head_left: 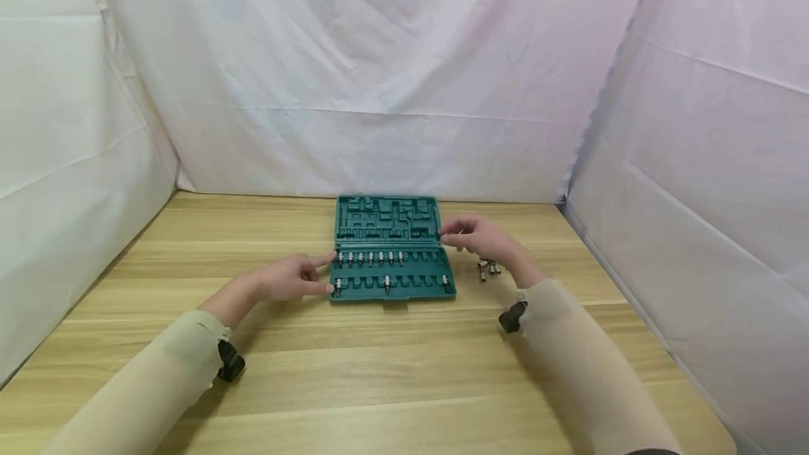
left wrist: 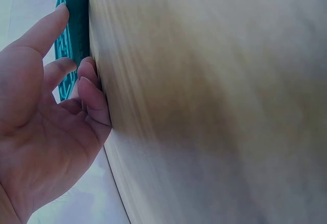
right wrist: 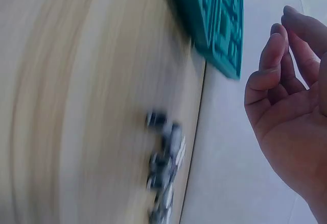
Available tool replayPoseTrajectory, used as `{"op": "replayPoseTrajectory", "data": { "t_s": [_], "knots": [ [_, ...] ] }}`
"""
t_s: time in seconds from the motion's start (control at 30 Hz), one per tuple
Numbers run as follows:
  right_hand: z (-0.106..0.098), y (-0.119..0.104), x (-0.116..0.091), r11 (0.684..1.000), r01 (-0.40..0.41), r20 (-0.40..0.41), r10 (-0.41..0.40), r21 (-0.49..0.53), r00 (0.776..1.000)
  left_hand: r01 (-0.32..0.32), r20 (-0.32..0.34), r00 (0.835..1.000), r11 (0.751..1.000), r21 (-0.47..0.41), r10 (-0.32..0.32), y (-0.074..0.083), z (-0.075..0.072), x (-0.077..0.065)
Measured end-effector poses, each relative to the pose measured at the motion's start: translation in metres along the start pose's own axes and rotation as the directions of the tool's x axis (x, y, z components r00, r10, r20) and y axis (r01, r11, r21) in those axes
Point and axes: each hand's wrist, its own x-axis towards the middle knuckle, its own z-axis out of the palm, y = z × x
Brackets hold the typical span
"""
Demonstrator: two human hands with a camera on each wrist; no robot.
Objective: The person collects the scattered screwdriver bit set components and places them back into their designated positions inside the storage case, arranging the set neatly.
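The left hand [left wrist: 51,127] comes in from the left side, with its palm showing. One long finger or the thumb points up, and its tip touches the edge of a green case [left wrist: 78,15]. A finger just below is bent and close to the case too. The other fingers curl in near the wooden worktop [left wrist: 214,81], which looks tipped on its side. A big, soft shadow lies on the wood.
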Motion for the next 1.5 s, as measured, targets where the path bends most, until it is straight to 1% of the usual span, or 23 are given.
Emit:
{"op": "replayPoseTrajectory", "data": {
  "t_s": [0.1,0.33,0.4,0.53,0.83,0.93,1.13,1.37,1.5],
  "knots": [
    [-0.010,0.010,-0.010,1.000,-0.014,-0.023,0.014,-0.005,1.000,0.008,0.001,1.000,1.000,0.001,-0.008,0.000,-0.001,0.000],
    [-0.032,0.037,-0.033,0.999,-0.035,-0.062,0.033,-0.031,0.998,-0.014,0.011,1.000,1.000,-0.002,0.014,0.002,-0.001,0.000],
    [-0.038,0.045,-0.039,0.998,-0.050,-0.077,0.046,-0.047,0.996,-0.011,0.010,1.000,1.000,-0.008,0.011,0.003,-0.002,-0.001],
    [-0.048,0.059,-0.050,0.993,-0.094,-0.097,0.086,-0.077,0.992,-0.024,0.015,1.000,1.000,-0.010,0.024,0.002,-0.002,-0.001],
    [-0.066,0.084,-0.071,0.985,-0.115,-0.080,0.106,-0.131,0.991,-0.019,0.019,1.000,1.000,-0.002,0.019,0.001,-0.002,-0.001],
    [-0.070,0.089,-0.076,0.981,-0.123,-0.058,0.115,-0.151,0.992,-0.025,0.016,1.000,1.000,0.002,0.025,0.000,-0.001,-0.001],
    [-0.072,0.095,-0.080,0.973,-0.179,-0.010,0.179,-0.144,0.984,-0.040,0.010,0.999,0.999,0.000,0.040,0.000,0.001,-0.001],
    [-0.073,0.097,-0.078,0.966,-0.186,0.001,0.189,-0.178,0.982,-0.028,0.000,1.000,1.000,0.001,0.028,0.001,0.001,-0.001],
    [-0.073,0.096,-0.078,0.966,-0.188,0.014,0.194,-0.178,0.981,-0.020,0.000,1.000,1.000,0.005,0.020,0.000,0.001,0.000]
  ]
}}
